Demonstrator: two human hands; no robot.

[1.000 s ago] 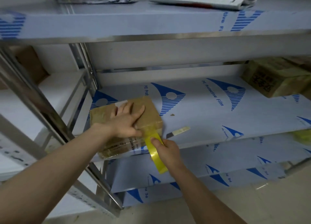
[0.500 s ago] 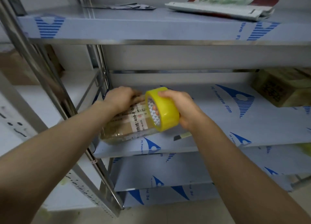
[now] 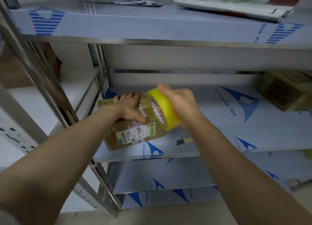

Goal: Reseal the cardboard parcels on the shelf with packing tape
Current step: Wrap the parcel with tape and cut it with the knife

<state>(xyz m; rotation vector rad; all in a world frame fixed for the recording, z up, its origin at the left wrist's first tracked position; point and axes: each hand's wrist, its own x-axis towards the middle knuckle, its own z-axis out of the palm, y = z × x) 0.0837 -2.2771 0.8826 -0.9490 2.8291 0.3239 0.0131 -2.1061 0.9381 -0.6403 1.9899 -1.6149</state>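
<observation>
Right now I have the parcel (image 3: 135, 137) lying flat at the left end of the middle shelf (image 3: 219, 132), close to the steel post (image 3: 55, 93), with one corner near the front lip. My left hand (image 3: 130, 106) rests on top of it, fingers laid out flat and the thumb pressing down just above the printed label (image 3: 135, 134); it pins the parcel, it does not clasp it. My right hand (image 3: 180, 106) is clenched on the roll of tape (image 3: 164, 111), fingertips hooked through the core, and holds it tilted just above the parcel's right side. Whether a strip runs from the roll to the cardboard I cannot tell.

I judge the parcel light and fairly stiff, but its skin is already glossy with tape, and the shelf wears slick protective film, so it will likely skate if I pull tape without weight on it. The flat top is the place to bear down. The roll is best taken through the core so that it can turn freely.

A small knife (image 3: 184, 140) lies on the shelf just right of the parcel, and another box (image 3: 285, 93) sits well apart at the far right.
</observation>
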